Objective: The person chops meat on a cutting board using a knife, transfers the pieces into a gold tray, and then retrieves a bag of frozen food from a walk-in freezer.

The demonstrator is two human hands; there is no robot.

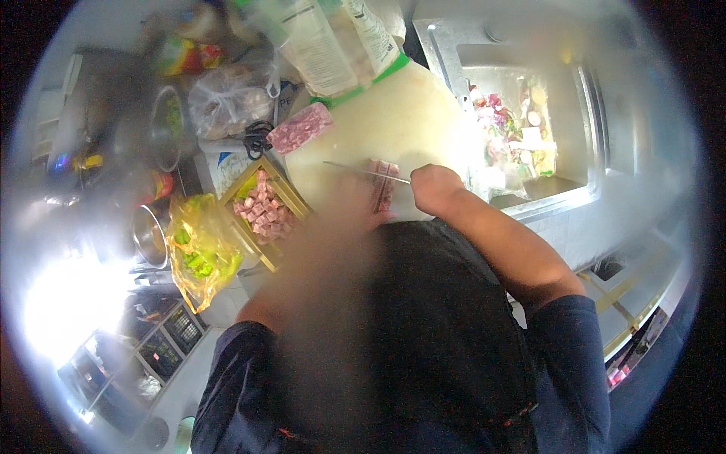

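Observation:
My right hand (435, 190) grips the handle of a knife (351, 167), whose blade points left across the cutting board (408, 113). Under the blade lies a piece of raw, marbled red meat (384, 190) cut into strips. A blurred smear covers most of my left forearm and hand; the left hand (350, 196) shows only hazily beside the meat, so its grip is unclear. Farther up the board's left edge rests a block of marbled meat (300, 128). Left of the board, a yellowish rectangular tray (288, 190) holds many small meat cubes (264, 213).
A metal sink (567, 187) with food scraps and packaging is at right. A large printed plastic bag (334, 51) lies across the board's far end. At left are a clear bag (229, 102), a black coiled cord (258, 139), a yellow bag of greens (201, 255) and a metal bowl (150, 235).

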